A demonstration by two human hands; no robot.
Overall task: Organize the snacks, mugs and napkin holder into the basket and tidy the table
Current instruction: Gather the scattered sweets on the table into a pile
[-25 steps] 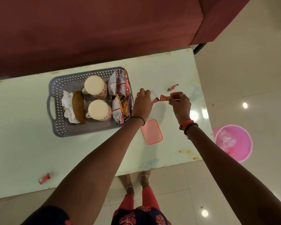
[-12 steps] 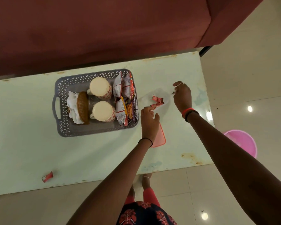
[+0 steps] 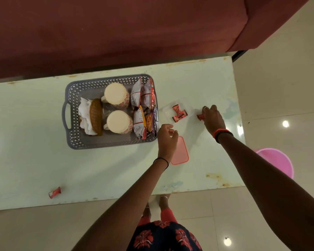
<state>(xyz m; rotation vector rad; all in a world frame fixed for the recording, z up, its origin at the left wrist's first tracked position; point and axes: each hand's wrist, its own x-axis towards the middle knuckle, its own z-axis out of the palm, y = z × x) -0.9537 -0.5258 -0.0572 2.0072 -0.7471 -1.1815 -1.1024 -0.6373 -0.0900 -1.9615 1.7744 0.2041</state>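
One stray candy (image 3: 55,192) sits nearest me, alone by the table (image 3: 34,160) edge.
Farther out, my left hand (image 3: 167,140) hovers half-open, empty, beside the basket (image 3: 69,134); my right hand (image 3: 213,119) pinches another light, crinkly, slippery candy (image 3: 200,116) by its end.

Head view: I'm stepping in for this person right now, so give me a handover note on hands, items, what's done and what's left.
Left hand: empty, hovering beside the basket over the pink lid.
Right hand: fingers on a red candy on the table.
Done: both mugs, napkin holder and snack packets sit in the basket; a few candies lie in the clear container.
Left: add that candy and the stray one near the table's front edge, then fit the lid.
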